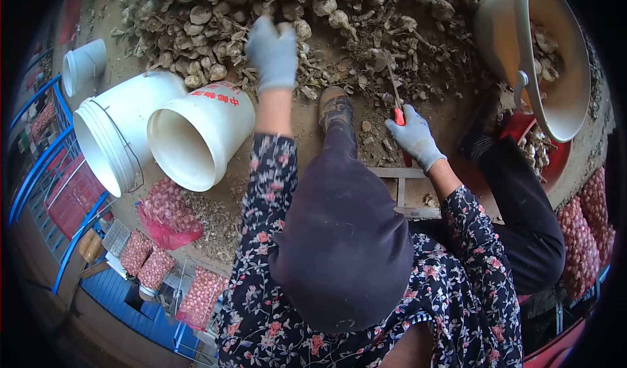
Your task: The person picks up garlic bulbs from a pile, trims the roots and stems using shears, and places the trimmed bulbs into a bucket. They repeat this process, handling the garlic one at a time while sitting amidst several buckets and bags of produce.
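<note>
My left hand (273,56), in a pale grey-blue glove, reaches to the near edge of a big heap of garlic bulbs (199,32). Its fingers are apart and slightly blurred, and nothing shows between them. My right hand (416,135), gloved alike, is closed round the red handle of a knife (394,84). The knife's long narrow blade points away from me over loose garlic stalks and dry scraps. Part of the handle is hidden by the fingers. Between the two hands, a brown shoe (336,107) stands at the heap's edge.
Two white buckets (215,129) lie tipped on the left, with a smaller white bucket (85,66) beyond. A large pale bucket (506,35) at right holds some garlic; below it sits a red basin (555,162) with garlic. Mesh sacks (171,211) of garlic stand behind on both sides.
</note>
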`<state>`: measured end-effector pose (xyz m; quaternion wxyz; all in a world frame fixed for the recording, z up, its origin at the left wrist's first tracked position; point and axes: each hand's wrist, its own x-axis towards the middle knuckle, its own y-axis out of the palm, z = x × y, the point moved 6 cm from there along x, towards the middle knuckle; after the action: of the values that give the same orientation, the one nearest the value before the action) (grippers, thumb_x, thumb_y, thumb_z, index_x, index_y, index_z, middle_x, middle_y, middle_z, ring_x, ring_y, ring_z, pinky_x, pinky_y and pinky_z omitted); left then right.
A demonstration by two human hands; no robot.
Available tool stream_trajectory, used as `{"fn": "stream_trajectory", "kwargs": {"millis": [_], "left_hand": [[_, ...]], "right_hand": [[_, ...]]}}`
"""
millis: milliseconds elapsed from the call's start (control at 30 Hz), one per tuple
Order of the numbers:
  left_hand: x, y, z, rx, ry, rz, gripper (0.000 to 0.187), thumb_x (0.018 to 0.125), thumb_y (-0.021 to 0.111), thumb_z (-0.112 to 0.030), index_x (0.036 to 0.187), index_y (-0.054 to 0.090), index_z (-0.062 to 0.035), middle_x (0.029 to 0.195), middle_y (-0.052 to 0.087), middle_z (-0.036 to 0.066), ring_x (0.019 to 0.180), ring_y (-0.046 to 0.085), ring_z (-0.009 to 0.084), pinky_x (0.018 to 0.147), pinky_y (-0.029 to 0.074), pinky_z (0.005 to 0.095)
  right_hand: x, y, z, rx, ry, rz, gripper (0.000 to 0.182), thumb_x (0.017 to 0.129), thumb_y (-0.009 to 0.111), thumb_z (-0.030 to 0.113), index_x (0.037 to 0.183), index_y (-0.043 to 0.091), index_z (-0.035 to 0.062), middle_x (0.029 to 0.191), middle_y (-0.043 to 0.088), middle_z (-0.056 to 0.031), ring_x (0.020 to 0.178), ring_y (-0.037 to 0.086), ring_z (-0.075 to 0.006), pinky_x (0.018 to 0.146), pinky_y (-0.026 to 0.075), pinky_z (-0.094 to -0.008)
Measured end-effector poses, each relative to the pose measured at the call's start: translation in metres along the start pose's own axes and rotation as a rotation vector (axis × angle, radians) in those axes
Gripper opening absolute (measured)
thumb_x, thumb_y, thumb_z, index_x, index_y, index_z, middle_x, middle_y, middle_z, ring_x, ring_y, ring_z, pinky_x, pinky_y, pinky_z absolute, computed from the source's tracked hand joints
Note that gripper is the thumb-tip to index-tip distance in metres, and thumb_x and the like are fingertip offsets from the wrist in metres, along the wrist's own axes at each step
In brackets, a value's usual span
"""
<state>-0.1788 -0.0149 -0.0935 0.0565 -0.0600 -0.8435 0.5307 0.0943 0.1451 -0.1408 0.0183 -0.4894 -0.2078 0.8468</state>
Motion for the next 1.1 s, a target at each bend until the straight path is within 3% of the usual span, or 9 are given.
{"fn": "stream_trajectory", "kwargs": {"millis": [67,167,233,300,333,433,767,900,1100], "left_hand": [[0.018,0.054,0.009,0.144,-0.161,0.303,0.047,0.069,0.070,-0.029,0.099,0.058,0.0048,0.094,0.063,0.030,0.093,0.063,0.0416,0.084,0.050,0.0442],[0.002,0.089,0.041,0.305,-0.309,0.400,0.049,0.069,0.071,-0.028,0.103,0.055,0.0029,0.104,0.062,0.028,0.101,0.061,0.0391,0.091,0.048,0.0412],[-0.002,0.073,0.055,0.013,-0.320,0.402,0.066,0.063,0.077,-0.029,0.116,0.049,-0.0036,0.103,0.065,0.020,0.098,0.063,0.0332,0.087,0.049,0.0380],[-0.003,0.064,0.077,-0.343,-0.252,0.252,0.067,0.061,0.080,-0.020,0.117,0.048,-0.0017,0.101,0.064,0.016,0.091,0.064,0.0267,0.084,0.051,0.0354],[-0.012,0.063,0.080,-0.874,-0.279,0.260,0.063,0.063,0.078,-0.007,0.117,0.047,-0.0013,0.101,0.061,0.010,0.087,0.062,0.0183,0.080,0.052,0.0305],[-0.039,0.011,0.046,-1.142,-0.244,0.371,0.063,0.065,0.076,0.000,0.119,0.044,-0.0017,0.104,0.058,0.006,0.088,0.059,0.0129,0.079,0.052,0.0264],[-0.069,-0.086,-0.021,-1.030,0.050,0.403,0.074,0.064,0.075,-0.005,0.126,0.036,-0.0004,0.115,0.057,0.011,0.105,0.056,0.0168,0.092,0.047,0.0300],[-0.074,-0.100,-0.028,-0.793,0.121,0.268,0.073,0.061,0.077,-0.006,0.124,0.040,-0.0015,0.111,0.055,0.009,0.099,0.057,0.0173,0.089,0.048,0.0296],[-0.082,-0.110,-0.038,-0.636,0.143,0.158,0.075,0.058,0.075,-0.008,0.124,0.039,-0.0001,0.103,0.060,0.012,0.093,0.060,0.0185,0.085,0.049,0.0306]], "right_hand": [[0.001,0.006,-0.001,-0.034,-0.006,0.003,0.048,0.079,0.059,0.037,0.107,0.049,-0.0010,0.100,0.061,-0.0292,0.098,0.057,-0.0448,0.086,0.045,-0.0475],[-0.003,0.009,0.007,-0.029,-0.009,-0.006,0.047,0.079,0.060,0.036,0.106,0.048,-0.0007,0.099,0.061,-0.0289,0.097,0.057,-0.0446,0.086,0.045,-0.0472],[-0.005,0.009,0.006,-0.034,-0.027,-0.018,0.043,0.079,0.059,0.034,0.104,0.048,0.0006,0.096,0.061,-0.0287,0.095,0.058,-0.0445,0.084,0.045,-0.0473],[-0.005,0.006,0.018,-0.118,-0.128,-0.045,0.039,0.080,0.059,0.032,0.101,0.047,0.0017,0.092,0.061,-0.0278,0.092,0.058,-0.0445,0.081,0.046,-0.0480],[-0.009,0.002,0.026,-0.158,-0.182,-0.061,0.034,0.081,0.058,0.028,0.100,0.046,0.0027,0.090,0.062,-0.0271,0.090,0.058,-0.0446,0.078,0.046,-0.0494],[-0.023,-0.009,0.053,-0.282,-0.360,-0.180,0.033,0.081,0.059,0.026,0.105,0.046,0.0070,0.093,0.061,-0.0204,0.091,0.059,-0.0383,0.077,0.046,-0.0468],[-0.084,-0.030,0.132,-0.633,-0.563,-0.425,0.050,0.077,0.064,0.043,0.110,0.045,0.0100,0.095,0.057,-0.0123,0.092,0.058,-0.0294,0.079,0.043,-0.0425],[-0.090,-0.025,0.140,-0.619,-0.499,-0.326,0.058,0.075,0.065,0.028,0.122,0.042,0.0033,0.100,0.055,-0.0160,0.096,0.056,-0.0326,0.082,0.043,-0.0438],[-0.085,-0.008,0.139,-0.576,-0.545,-0.246,0.049,0.076,0.064,0.040,0.104,0.045,0.0040,0.093,0.058,-0.0167,0.091,0.059,-0.0318,0.081,0.044,-0.0426]]}}
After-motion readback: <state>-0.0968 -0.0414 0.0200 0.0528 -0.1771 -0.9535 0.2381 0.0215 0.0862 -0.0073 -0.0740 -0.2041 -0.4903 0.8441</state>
